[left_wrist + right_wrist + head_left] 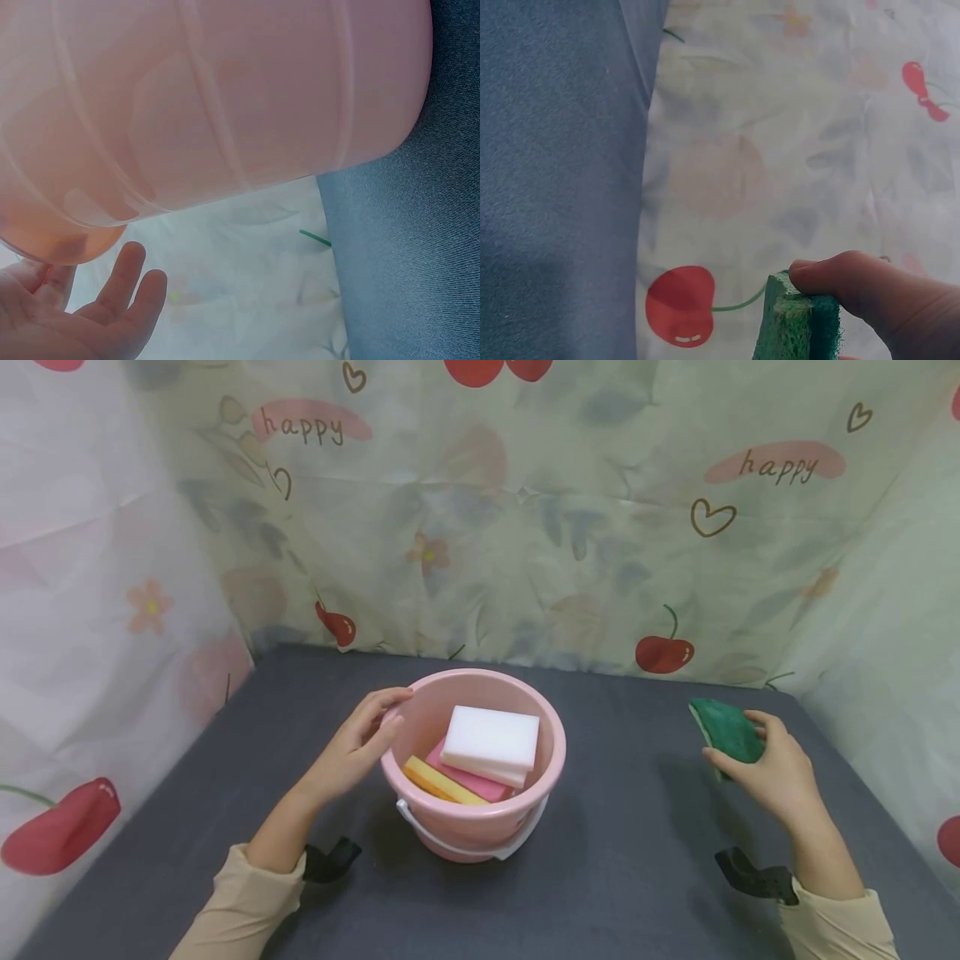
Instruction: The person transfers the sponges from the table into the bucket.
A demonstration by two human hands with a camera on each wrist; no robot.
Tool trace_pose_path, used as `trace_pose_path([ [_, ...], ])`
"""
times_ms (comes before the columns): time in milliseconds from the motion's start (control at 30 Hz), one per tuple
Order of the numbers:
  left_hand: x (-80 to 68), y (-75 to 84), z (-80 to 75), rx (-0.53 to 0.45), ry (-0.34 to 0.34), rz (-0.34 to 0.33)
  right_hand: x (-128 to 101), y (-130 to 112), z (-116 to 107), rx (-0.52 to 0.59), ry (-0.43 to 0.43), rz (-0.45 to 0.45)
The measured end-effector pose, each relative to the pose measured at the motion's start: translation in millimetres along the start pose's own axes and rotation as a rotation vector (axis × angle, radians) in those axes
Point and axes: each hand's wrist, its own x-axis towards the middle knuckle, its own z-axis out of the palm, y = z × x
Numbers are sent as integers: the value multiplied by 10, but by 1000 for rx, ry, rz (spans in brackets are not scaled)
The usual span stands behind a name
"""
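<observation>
Three sponge blocks sit in the round pink plastic bucket (480, 827) — left hand (360, 747) rests open-fingered on its 9 o'clock rim, right hand (776, 768) at 3 o'clock pinches the green scouring sponge (726, 732) — last one not yet in.

This looks like a makeshift booth at home: beyond my hands, a cherry-printed "happy" curtain (525, 527) walls in three sides of my grey cloth-covered bench (637, 860), with a pink household bucket (480, 827) between them.
</observation>
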Motion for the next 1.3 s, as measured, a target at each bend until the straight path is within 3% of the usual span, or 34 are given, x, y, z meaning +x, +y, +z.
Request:
trace_pose_path([
  [1300,4,-12,-6,8,-1,-5,-38,-524,-122,46,6,-128],
])
